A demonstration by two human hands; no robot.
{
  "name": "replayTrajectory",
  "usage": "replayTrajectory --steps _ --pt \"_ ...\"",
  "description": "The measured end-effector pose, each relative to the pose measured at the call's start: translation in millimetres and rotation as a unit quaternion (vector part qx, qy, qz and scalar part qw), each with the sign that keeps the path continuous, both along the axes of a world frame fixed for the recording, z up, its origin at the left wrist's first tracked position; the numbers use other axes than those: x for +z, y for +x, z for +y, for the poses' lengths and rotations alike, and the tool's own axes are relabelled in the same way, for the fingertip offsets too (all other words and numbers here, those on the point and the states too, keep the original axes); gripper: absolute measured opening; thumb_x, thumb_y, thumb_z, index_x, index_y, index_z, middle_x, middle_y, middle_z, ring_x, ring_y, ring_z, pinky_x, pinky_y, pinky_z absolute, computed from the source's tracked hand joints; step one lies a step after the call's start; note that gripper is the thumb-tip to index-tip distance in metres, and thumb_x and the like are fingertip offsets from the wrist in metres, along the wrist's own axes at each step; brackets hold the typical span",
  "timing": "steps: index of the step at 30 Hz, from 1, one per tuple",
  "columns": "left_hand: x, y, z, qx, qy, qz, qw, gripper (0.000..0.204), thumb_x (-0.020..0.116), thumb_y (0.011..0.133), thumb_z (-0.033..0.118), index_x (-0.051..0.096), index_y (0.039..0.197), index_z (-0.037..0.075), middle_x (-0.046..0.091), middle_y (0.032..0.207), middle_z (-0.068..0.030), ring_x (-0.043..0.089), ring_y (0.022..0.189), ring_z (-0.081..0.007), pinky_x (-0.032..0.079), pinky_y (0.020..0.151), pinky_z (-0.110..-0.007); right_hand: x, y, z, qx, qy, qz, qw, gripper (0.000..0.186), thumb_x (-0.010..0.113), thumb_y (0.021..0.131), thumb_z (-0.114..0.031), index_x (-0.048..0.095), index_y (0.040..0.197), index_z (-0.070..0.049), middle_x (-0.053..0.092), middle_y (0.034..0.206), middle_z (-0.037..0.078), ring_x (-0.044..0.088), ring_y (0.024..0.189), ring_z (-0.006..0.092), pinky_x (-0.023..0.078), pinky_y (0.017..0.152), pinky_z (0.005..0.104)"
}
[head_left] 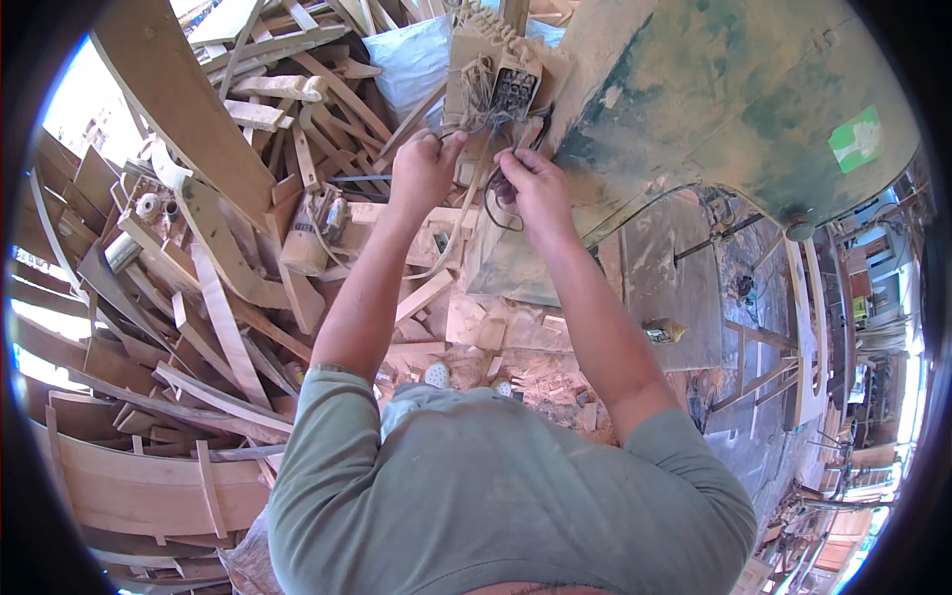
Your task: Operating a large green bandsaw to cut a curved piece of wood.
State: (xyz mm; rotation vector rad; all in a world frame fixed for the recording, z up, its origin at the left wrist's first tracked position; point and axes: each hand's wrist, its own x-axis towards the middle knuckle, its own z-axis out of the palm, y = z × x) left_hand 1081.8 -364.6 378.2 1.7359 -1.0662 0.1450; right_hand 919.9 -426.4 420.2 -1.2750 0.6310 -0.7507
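My left hand is closed in a pinch in front of an open electrical box, with a thin dark stretch of cable showing beside its fingertips. To its right, my right hand pinches a dark cable, which hangs in a loop below the fingers. The box has a pale rim and a dark inside with rows of small parts. Loose wires come out of its lower edge between my hands. A pale hose or cord runs down from there. The exact ends of the cable are too small to make out.
A big machine with a worn green, dusty metal body stands close on the right. Wood offcuts are heaped on the left, near a wide curved board. A white sack lies behind. Scraps and sawdust cover the floor.
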Motion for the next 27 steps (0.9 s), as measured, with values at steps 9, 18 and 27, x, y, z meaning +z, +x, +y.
replayTrajectory --steps 9,18,27 --pt "-12.1 4.6 25.7 0.052 -0.152 0.008 0.987 0.038 0.068 0.093 0.024 0.060 0.072 -0.008 0.064 0.085 -0.0144 0.057 0.068 -0.0228 0.047 0.067 -0.030 0.0 4.3 -5.7 -0.001 -0.023 0.022 1.000 0.017 0.060 0.096 -0.019 0.067 0.092 -0.004 0.061 0.073 0.000 0.052 0.059 0.0064 0.040 0.054 0.0225" --pt "-123.9 11.1 140.6 0.185 -0.106 0.227 0.950 0.026 0.062 0.095 0.021 0.061 0.088 -0.005 0.061 0.084 -0.0104 0.056 0.076 -0.0191 0.046 0.073 -0.032 -0.1 13.2 -4.3 -0.005 -0.020 0.010 1.000 0.017 0.060 0.096 -0.020 0.065 0.090 -0.005 0.061 0.073 0.000 0.053 0.057 0.0064 0.039 0.049 0.0216" --pt "-454.1 -22.7 372.8 0.186 0.396 0.341 0.832 0.031 0.059 0.082 0.031 0.066 0.087 0.000 0.065 0.075 -0.0210 0.066 0.066 -0.0316 0.051 0.059 -0.046 -0.9 38.4 17.1 -0.033 -0.033 -0.016 0.999 0.017 0.062 0.096 -0.021 0.066 0.098 -0.005 0.063 0.077 0.000 0.055 0.061 0.0080 0.042 0.054 0.0236"
